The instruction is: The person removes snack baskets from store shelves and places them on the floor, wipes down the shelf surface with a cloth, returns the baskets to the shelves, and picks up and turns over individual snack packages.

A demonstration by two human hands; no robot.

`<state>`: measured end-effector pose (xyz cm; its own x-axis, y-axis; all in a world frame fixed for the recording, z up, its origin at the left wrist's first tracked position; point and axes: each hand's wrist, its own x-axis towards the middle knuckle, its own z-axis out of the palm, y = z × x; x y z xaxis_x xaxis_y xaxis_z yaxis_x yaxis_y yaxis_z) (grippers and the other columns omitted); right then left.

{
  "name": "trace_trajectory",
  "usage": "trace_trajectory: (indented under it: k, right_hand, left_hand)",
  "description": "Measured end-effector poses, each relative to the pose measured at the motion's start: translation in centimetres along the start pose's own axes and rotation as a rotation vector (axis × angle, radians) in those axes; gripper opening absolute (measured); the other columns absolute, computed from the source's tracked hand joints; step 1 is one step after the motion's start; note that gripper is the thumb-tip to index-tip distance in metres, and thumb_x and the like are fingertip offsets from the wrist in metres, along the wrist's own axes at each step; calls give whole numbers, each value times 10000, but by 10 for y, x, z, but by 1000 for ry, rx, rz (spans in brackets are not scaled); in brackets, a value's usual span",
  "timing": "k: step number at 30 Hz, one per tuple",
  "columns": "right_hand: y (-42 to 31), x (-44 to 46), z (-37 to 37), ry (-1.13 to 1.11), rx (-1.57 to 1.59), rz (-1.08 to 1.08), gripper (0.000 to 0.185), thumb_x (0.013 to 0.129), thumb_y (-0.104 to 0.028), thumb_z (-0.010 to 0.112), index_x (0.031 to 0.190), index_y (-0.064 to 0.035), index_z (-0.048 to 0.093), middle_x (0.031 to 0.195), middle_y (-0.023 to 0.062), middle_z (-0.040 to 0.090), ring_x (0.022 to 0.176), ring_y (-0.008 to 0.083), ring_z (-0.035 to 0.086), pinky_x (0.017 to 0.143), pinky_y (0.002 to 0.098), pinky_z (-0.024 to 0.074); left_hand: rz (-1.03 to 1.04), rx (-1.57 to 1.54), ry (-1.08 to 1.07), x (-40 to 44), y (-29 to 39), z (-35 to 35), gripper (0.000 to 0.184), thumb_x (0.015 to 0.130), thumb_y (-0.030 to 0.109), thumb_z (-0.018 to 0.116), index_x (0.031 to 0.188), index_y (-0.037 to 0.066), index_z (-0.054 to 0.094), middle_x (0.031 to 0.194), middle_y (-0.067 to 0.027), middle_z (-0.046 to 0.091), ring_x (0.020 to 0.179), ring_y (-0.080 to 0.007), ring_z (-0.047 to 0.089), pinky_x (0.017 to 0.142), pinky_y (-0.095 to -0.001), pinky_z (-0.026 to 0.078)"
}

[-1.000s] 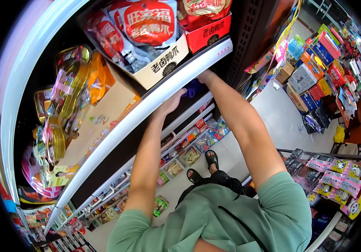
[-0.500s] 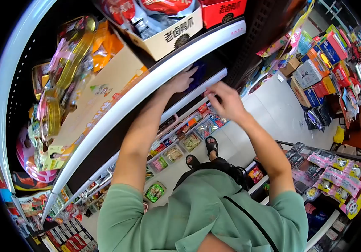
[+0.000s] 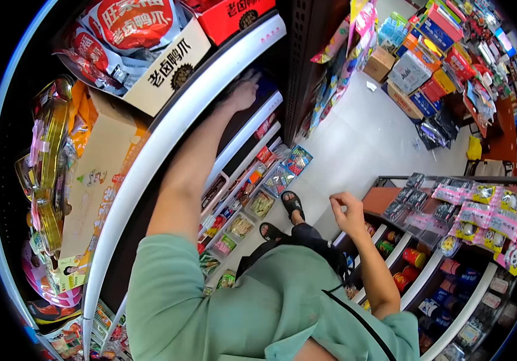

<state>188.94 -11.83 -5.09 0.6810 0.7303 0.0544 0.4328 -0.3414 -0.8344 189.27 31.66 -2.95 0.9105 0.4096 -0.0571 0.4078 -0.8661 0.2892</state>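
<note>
My left hand (image 3: 243, 93) reaches in under the white-edged upper shelf, onto the dark shelf board below it. Its fingers stretch out beside a dark blue patch (image 3: 265, 89), too shadowed to name. Whether they touch it cannot be made out. Out over the aisle, my right hand (image 3: 348, 215) hangs apart from any shelf, loosely curled with nothing visible in it. Above my left arm, the upper shelf's white edge (image 3: 174, 111) curves across the view. A cream box (image 3: 171, 69) of red and white snack bags stands on that shelf, beside a red box (image 3: 237, 18).
A tan carton (image 3: 99, 186) and gold-rimmed packages (image 3: 47, 222) fill the left shelf. Below are clear bins (image 3: 261, 204) of packaged snacks. To my right stands a display rack (image 3: 385, 195) with pink packets and cans. Stacked boxes (image 3: 412, 75) rise beyond the tiled floor (image 3: 355, 129).
My right hand has left the shelf edge and come down toward my body, over the aisle. My left hand stays under the upper shelf. The view has shifted, showing more of the right-hand rack.
</note>
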Motion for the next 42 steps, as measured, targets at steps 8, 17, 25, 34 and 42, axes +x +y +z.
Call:
trace_trajectory:
  k: [8,17,25,34,42]
  right_hand:
    - [28,31,43,-53,370,297,181,848,-107,563,895,54,628,751,93,658,690,115,612,645,253,486]
    - [59,35,65,-5,520,453,161,849,-90,555,886,51,622,777,88,661,713,125,622,663,245,490]
    - [66,10,39,135,450,520,158,879,-100,559,891,48,612,793,91,655,751,139,635,688,252,505]
    - [84,-41,32,137,489,683,171,882,-137,566,897,28,606,809,86,660,704,124,619,653,245,497]
    - [85,-3,40,-76,404,615,193,879,-133,560,925,50,601,834,103,660,749,146,630,696,259,501]
  left_hand:
    - [314,-136,-82,-109,-33,-15,456,796,-15,484,1238,86,531,1400,-93,379,1346,-321,227,1113,-395,177]
    - [380,72,44,-28,-1,2,431,875,74,454,1305,75,437,1393,-200,342,1320,-387,240,1094,-426,206]
    - [-261,407,135,31,-93,7,502,838,211,516,1325,135,423,1347,-203,360,1245,-392,323,1019,-503,290]
    - [-545,413,130,33,-58,-16,501,815,247,516,1306,171,459,1430,-146,266,1305,-370,260,1022,-552,280]
    - [-303,438,302,29,-97,21,583,817,178,474,1378,275,352,1444,-106,284,1315,-344,282,1044,-530,258]
